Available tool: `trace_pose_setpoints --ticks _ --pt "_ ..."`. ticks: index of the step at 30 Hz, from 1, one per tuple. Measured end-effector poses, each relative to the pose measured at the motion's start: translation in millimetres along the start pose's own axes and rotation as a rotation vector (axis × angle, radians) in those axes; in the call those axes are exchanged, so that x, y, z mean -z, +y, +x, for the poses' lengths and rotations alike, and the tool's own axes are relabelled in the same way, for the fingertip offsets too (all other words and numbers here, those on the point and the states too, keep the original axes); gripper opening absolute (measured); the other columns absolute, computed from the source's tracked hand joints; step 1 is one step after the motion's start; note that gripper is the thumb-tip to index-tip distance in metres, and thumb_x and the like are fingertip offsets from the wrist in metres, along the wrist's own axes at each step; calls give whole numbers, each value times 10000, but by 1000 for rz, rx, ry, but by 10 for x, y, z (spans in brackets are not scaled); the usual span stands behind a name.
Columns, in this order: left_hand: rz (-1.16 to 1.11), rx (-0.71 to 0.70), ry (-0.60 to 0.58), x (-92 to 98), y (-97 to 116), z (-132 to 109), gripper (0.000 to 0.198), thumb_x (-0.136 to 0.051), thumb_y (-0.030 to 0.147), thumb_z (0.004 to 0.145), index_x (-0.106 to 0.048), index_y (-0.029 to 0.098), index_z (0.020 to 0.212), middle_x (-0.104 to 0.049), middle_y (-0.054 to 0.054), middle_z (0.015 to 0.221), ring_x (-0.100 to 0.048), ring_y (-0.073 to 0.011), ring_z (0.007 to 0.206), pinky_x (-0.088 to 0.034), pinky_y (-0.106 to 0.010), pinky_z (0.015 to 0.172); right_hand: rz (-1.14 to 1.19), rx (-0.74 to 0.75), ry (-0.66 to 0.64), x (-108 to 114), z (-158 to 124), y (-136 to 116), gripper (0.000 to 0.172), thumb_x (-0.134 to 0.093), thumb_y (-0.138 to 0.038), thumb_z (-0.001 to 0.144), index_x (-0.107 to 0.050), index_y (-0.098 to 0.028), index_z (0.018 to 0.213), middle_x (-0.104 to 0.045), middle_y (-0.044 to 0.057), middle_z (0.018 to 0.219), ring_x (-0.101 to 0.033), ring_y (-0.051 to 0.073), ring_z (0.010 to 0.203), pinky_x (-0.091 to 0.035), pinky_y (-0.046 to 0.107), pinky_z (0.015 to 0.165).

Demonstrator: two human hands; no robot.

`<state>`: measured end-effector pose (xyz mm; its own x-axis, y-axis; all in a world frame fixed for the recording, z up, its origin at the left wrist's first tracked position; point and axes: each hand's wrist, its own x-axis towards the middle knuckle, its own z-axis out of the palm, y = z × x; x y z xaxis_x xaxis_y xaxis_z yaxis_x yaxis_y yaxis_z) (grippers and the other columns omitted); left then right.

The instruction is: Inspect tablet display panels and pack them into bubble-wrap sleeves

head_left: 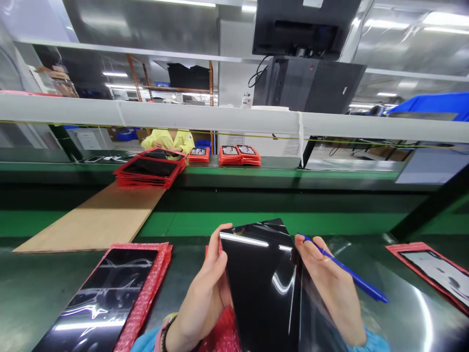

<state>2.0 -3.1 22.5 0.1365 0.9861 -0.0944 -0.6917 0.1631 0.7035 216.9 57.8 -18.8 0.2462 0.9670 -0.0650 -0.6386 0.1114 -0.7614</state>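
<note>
Left hand (208, 288): thumb over the near face, fingers behind, clamped on the left edge of a glossy black rectangular panel (264, 278). Right hand (330, 283): thumb and fingers closed on a slim blue pen-like tool (361, 281), fingertips at the panel's right edge; whether they also pinch the clear film (317, 325) along that side, cannot tell.

Panel sits between the hands, raised over the bench. Long axis runs away from the body, far end leaning slightly left. Left hand has the fuller hold; right is just beside the opposite edge. Tool slants down and right, its long end pointing away from the panel.

Below: red bubble-wrap sheet (223, 332), partly hidden. Left: black film-covered panel (106, 293) lying on red bubble-wrap pouches (141, 303). Far right: pale-faced panel (439, 271) in red wrap.

Beyond: tan flat board (95, 220), tall stack of red pouches (146, 178) at its far end, person in yellow (166, 139) behind.

Writing: dark computer case (311, 85) carries a small logo, apparently "AOC". Small white bottle (246, 100): label too small to read.
</note>
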Motion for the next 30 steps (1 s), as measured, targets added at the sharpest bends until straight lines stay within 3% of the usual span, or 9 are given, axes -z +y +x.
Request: trace_pose_setpoints --ticks 6,10,15,20,24,30 --pt "-7 45 -22 61 15 112 533 -525 288 906 -343 397 1395 -614 10 1266 -642 -215 1040 -496 -382 920 8 -80 -18 -28 39 -6 309 -697 -115 465 -562 -268 696 -602 -67 621 -656 210 930 -227 465 1173" --pt "-98 43 -19 79 2 188 558 -527 277 906 -327 366 1419 -612 12 1286 -598 -206 1135 -425 -384 1018 13 -106 -25 -84 53 -3 265 -680 -132 481 -537 -266 660 -520 -91 544 -656 186 877 -221 449 1182" --pt "-163 37 31 83 -35 244 580 -494 246 918 -283 307 1455 -615 -7 1299 -514 -198 1249 -329 -377 1097 2 -137 -1 -123 53 -4 313 -679 -121 425 -519 -263 654 -527 -103 525 -657 170 818 -223 425 1188" --pt "-157 28 46 113 -38 262 582 -520 255 904 -315 299 1447 -611 -1 1314 -480 -207 1284 -288 -383 1123 -47 -148 41 -140 14 29 437 -747 -162 427 -541 -271 797 -622 -101 589 -688 182 885 -266 396 1168" --pt "-161 33 14 140 -32 258 596 -564 283 882 -342 329 1434 -595 24 1337 -469 -209 1295 -274 -372 1131 -97 -155 43 -149 -29 38 511 -782 -187 504 -551 -289 948 -689 -82 699 -694 183 953 -382 341 1094" --pt "-157 0 -1 137 -37 254 568 -588 331 864 -409 309 1403 -598 22 1333 -457 -211 1303 -266 -358 1132 -175 -32 -115 -127 -92 42 343 -792 -193 582 -583 -297 834 -662 -100 683 -678 137 896 -445 247 1002"
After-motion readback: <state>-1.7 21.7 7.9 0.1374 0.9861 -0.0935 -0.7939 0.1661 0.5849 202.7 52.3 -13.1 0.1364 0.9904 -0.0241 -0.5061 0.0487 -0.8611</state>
